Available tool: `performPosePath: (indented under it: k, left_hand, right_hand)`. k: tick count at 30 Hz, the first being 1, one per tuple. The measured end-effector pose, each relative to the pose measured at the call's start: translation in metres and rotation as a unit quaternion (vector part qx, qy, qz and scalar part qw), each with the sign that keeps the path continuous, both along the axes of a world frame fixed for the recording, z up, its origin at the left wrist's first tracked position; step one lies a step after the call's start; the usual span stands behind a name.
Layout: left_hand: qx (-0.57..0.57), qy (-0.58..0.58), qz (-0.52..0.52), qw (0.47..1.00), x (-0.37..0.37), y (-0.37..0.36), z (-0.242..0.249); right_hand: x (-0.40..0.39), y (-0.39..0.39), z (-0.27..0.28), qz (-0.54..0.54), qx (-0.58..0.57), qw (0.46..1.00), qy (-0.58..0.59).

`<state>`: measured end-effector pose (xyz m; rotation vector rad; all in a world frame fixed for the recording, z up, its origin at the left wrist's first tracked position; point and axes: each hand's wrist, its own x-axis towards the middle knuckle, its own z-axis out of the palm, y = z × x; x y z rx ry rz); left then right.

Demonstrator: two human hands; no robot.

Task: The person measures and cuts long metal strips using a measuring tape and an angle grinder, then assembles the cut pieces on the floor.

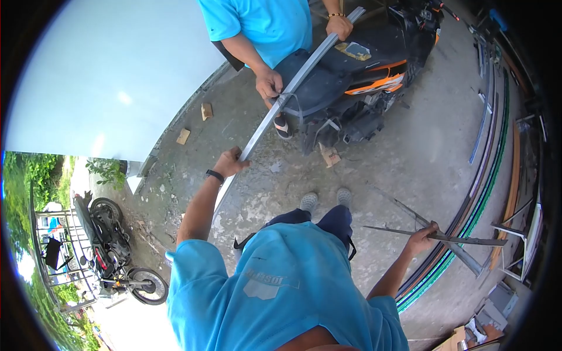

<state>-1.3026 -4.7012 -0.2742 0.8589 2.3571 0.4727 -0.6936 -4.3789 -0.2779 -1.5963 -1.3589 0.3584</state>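
- So a long silver metal bar (pixel 263 127) is being held up between two people; it looks like a steady-it-in-place step, but carrying can't be ruled out.
- The lower stretch is gripped by the wearer's left hand (pixel 233 162), fingers curled around the bar, with its lower end running on past the fist, alongside the forearm.
- The upper end is clasped by the co-worker's far hand (pixel 339 26), and around the middle the bar is met by the co-worker's near hand (pixel 269 83); how firm that second hold is can't be told.
- The bar is slanted across the back of a black-and-orange scooter (pixel 374 79); whether any weight is put on the seat can't be made out.
- A dark metal strip (pixel 474 240) is clamped in the wearer's right hand (pixel 422 238), well apart from the bar, poking out on both sides of the fist.
- It's crossed by a second metal strip (pixel 465 259) just beside that hand; can't tell if that one's gripped too.
- As for the next move, any shift of the bar would probably need to be matched at both ends, with the strip kept clear of the scooter.
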Motion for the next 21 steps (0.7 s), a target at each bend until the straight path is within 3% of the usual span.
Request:
performPosePath:
  k: [6,14,21]
  left_hand:
    - [0.015,0.035,-0.014,0.999,0.002,-0.002,0.008]
    - [0.029,0.049,-0.012,0.998,0.002,-0.001,0.007]
    - [0.068,0.099,-0.007,0.993,0.002,-0.008,-0.015]
  right_hand:
    - [0.011,0.009,-0.020,0.034,0.011,0.999,-0.010]
    - [0.004,0.013,-0.026,-0.001,0.018,1.000,0.015]
    - [0.012,0.016,-0.036,-0.004,-0.007,1.000,0.011]
